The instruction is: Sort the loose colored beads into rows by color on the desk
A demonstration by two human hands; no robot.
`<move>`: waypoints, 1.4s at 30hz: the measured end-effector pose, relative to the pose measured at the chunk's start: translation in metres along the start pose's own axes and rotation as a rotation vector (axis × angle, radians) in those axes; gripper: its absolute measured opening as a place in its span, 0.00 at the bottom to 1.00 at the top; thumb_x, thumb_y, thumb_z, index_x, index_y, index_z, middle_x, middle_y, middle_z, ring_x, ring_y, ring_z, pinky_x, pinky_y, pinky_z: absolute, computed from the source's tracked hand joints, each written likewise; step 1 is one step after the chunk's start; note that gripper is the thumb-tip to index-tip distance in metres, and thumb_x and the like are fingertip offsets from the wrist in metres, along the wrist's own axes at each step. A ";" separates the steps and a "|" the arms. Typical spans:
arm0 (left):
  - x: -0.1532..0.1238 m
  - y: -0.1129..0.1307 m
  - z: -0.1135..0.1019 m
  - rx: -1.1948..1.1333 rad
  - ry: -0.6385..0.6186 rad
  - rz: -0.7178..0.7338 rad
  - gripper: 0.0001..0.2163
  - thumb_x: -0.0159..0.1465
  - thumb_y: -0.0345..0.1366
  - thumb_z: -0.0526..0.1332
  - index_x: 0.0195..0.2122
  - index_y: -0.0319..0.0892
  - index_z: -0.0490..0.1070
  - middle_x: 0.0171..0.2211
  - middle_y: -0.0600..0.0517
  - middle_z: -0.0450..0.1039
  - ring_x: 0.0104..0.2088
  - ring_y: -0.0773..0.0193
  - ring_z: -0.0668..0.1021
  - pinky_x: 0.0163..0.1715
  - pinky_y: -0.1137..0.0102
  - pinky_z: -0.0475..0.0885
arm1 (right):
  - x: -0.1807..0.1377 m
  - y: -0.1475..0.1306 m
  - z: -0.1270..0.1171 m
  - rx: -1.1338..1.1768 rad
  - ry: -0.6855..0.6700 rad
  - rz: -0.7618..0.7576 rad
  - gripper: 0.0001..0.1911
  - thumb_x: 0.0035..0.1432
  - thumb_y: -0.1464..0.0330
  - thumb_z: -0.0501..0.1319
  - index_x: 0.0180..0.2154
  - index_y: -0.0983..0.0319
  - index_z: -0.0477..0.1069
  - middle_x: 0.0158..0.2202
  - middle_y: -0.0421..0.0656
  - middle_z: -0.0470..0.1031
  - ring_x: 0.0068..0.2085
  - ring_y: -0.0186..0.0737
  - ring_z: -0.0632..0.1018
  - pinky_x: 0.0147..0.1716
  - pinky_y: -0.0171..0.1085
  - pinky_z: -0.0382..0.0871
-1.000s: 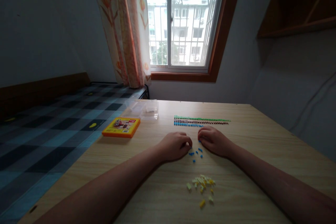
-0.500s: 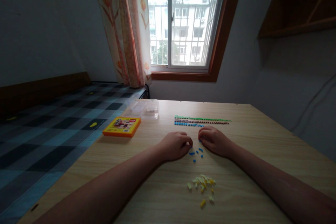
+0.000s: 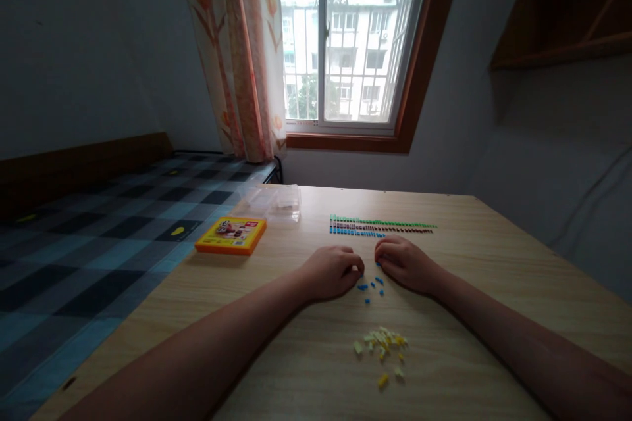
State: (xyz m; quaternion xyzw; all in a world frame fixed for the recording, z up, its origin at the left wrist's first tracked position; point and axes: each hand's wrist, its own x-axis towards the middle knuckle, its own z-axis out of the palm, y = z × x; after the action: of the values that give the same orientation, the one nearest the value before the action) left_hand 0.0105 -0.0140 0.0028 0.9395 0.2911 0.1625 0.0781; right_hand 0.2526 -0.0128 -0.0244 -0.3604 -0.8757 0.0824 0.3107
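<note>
Both my hands rest on a wooden table (image 3: 494, 289) with curled fingers. My left hand (image 3: 330, 272) and my right hand (image 3: 403, 264) sit either side of several small blue pieces (image 3: 371, 287) scattered between them. What the fingertips pinch, if anything, is hidden. Beyond the hands lie three neat rows of tiny pieces (image 3: 381, 227): green, dark and blue. Nearer to me is a loose heap of small yellow pieces (image 3: 380, 344).
An orange flat box (image 3: 231, 235) lies at the table's left edge, with a clear plastic container (image 3: 274, 201) behind it. A bed with a checked cover (image 3: 99, 237) stands to the left. A window (image 3: 345, 39), a curtain and a wall shelf (image 3: 563, 13) are behind.
Both hands stay almost still by the blue pieces. The view has shifted slightly.
</note>
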 end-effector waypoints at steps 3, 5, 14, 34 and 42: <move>0.000 0.000 0.000 -0.008 -0.006 -0.002 0.09 0.63 0.34 0.55 0.38 0.46 0.76 0.36 0.53 0.75 0.35 0.65 0.76 0.36 0.73 0.68 | 0.000 0.000 -0.001 0.005 -0.004 -0.007 0.08 0.53 0.77 0.58 0.32 0.60 0.72 0.35 0.44 0.75 0.38 0.41 0.73 0.41 0.40 0.67; 0.001 0.000 0.000 -0.009 -0.006 -0.006 0.10 0.63 0.35 0.55 0.38 0.47 0.76 0.36 0.53 0.75 0.34 0.65 0.76 0.36 0.72 0.68 | 0.000 0.000 -0.001 0.004 -0.007 -0.007 0.07 0.54 0.76 0.58 0.32 0.60 0.72 0.35 0.44 0.75 0.38 0.41 0.73 0.41 0.40 0.67; 0.001 0.000 0.001 -0.013 -0.001 -0.005 0.10 0.63 0.35 0.55 0.39 0.47 0.77 0.35 0.52 0.75 0.34 0.65 0.76 0.35 0.72 0.68 | -0.001 0.000 -0.001 0.013 -0.005 -0.004 0.07 0.55 0.76 0.58 0.32 0.60 0.72 0.35 0.44 0.75 0.38 0.41 0.74 0.40 0.40 0.67; 0.001 -0.001 0.000 -0.005 -0.003 -0.001 0.09 0.63 0.34 0.55 0.38 0.46 0.75 0.37 0.52 0.75 0.35 0.65 0.76 0.36 0.73 0.68 | 0.001 0.000 0.000 -0.003 0.000 -0.008 0.08 0.53 0.77 0.57 0.31 0.60 0.71 0.34 0.43 0.75 0.37 0.40 0.74 0.40 0.39 0.67; 0.001 -0.003 0.001 -0.014 0.002 0.001 0.08 0.62 0.34 0.56 0.38 0.46 0.75 0.37 0.53 0.75 0.35 0.65 0.76 0.37 0.73 0.68 | 0.000 -0.002 0.000 -0.006 0.017 0.005 0.08 0.54 0.77 0.57 0.32 0.60 0.72 0.35 0.44 0.75 0.38 0.41 0.74 0.40 0.40 0.67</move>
State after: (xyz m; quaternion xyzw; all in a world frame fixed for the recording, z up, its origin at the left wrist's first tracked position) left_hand 0.0097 -0.0111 0.0012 0.9390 0.2894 0.1657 0.0842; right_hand 0.2513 -0.0142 -0.0235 -0.3643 -0.8722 0.0777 0.3170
